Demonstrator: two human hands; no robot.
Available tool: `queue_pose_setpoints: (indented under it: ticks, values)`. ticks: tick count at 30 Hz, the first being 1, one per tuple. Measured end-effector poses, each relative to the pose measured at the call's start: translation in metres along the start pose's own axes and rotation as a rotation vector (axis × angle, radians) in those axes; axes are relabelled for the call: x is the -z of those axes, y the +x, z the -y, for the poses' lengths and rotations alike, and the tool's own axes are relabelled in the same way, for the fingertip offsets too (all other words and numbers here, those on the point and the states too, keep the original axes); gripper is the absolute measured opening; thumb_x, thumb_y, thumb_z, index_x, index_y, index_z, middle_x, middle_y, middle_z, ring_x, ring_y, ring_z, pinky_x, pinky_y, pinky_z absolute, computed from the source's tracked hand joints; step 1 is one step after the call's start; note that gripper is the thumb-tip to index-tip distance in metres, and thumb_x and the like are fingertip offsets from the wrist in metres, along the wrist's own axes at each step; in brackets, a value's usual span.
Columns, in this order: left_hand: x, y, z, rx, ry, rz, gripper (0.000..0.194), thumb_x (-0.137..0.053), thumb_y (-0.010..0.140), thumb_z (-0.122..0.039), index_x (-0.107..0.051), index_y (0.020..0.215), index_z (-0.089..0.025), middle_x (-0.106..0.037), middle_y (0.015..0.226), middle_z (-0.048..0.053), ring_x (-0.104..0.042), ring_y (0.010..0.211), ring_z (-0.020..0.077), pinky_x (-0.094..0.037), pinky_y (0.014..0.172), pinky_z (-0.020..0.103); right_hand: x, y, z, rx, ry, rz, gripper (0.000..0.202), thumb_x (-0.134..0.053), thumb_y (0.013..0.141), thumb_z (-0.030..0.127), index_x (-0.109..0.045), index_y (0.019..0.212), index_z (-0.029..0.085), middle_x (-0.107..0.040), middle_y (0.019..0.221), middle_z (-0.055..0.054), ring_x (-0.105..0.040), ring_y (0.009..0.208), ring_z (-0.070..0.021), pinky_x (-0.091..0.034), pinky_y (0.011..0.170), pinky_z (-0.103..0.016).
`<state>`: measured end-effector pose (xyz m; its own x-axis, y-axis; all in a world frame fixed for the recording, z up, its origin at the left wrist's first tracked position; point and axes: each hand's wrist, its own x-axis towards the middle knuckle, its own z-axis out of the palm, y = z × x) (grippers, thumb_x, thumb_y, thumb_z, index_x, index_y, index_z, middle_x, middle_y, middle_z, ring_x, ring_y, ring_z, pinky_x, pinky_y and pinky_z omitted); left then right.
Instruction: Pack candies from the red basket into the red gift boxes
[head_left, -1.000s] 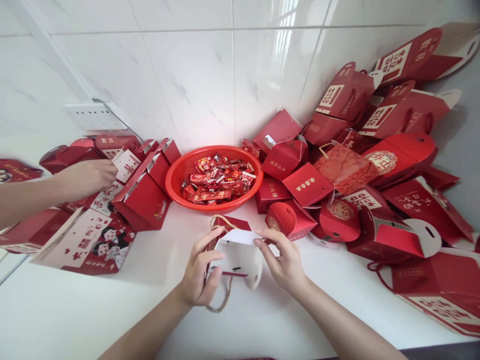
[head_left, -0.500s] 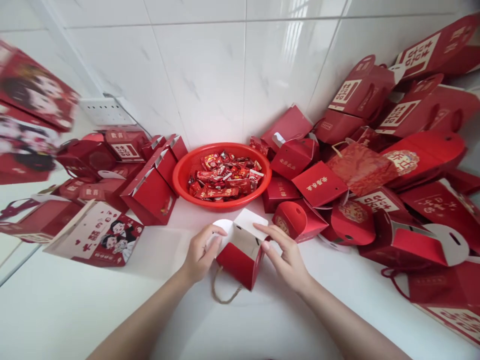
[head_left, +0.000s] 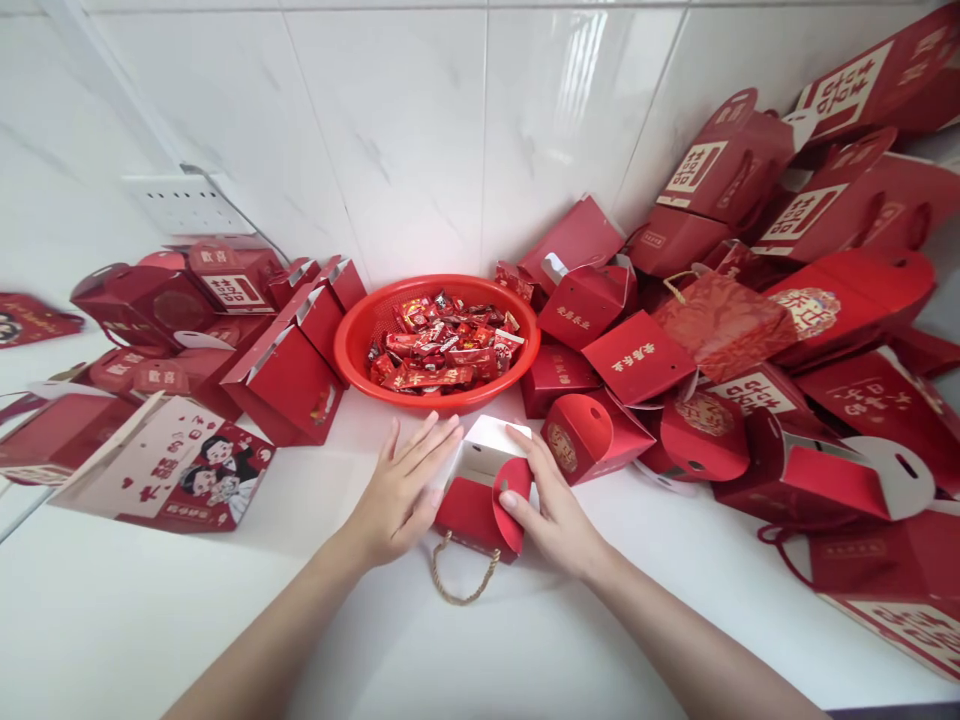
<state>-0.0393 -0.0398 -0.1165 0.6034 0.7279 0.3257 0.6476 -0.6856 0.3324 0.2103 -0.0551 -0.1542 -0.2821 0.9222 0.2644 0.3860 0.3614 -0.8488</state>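
A small red box (head_left: 472,512) with a white inside and a rope handle (head_left: 463,598) stands on the white table, its top partly open. My right hand (head_left: 555,505) grips its right side, thumb on the rounded red flap (head_left: 511,484), which is folded inward. My left hand (head_left: 401,490) lies along the box's left side, fingers stretched out, holding nothing. Just behind the box is a red plastic basket (head_left: 345,345) of small red-wrapped pieces (head_left: 442,350).
Red boxes (head_left: 639,358) are piled on the right. More stand on the left (head_left: 289,375), beside a box with a cartoon couple (head_left: 217,480). A socket strip (head_left: 184,205) with a cable is by the tiled wall (head_left: 420,140).
The right flap of the box is now folded inward under my right thumb. My left fingers have straightened and spread. The rope handle now hangs toward me, and the view has shifted a little.
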Motion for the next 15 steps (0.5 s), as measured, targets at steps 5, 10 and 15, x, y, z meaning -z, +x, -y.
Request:
queue_pose_setpoints:
  ticks: [5, 10, 15]
  values:
    - [0.001, -0.003, 0.003, -0.063, -0.082, 0.118, 0.062, -0.027, 0.101, -0.032, -0.008, 0.159, -0.024, -0.024, 0.163, 0.008, -0.021, 0.151, 0.0302, -0.006, 0.123, 0.054, 0.001, 0.002, 0.005, 0.036, 0.050, 0.017, 0.057, -0.053, 0.095, 0.053, -0.041, 0.142, 0.022, -0.033, 0.156, -0.016, -0.029, 0.146, -0.0312, -0.030, 0.117, -0.052]
    - [-0.019, -0.003, 0.003, -0.085, -0.479, 0.159, 0.108, -0.037, 0.080, -0.084, -0.003, 0.159, -0.020, -0.018, 0.163, 0.017, -0.024, 0.147, 0.0401, -0.020, 0.121, 0.055, -0.001, 0.001, 0.009, -0.057, 0.312, 0.116, 0.038, -0.041, 0.101, 0.050, -0.044, 0.129, 0.023, -0.063, 0.122, -0.010, -0.064, 0.108, -0.0244, -0.051, 0.094, -0.040]
    - [-0.033, -0.002, -0.007, -0.065, -0.658, 0.133, 0.127, -0.083, 0.063, -0.055, -0.003, 0.158, -0.026, -0.026, 0.157, 0.018, -0.033, 0.142, 0.0416, -0.031, 0.115, 0.055, -0.001, 0.000, 0.012, -0.149, 0.307, 0.092, 0.039, -0.031, 0.105, 0.048, -0.040, 0.134, 0.024, -0.066, 0.109, -0.006, -0.066, 0.094, -0.0215, -0.051, 0.088, -0.038]
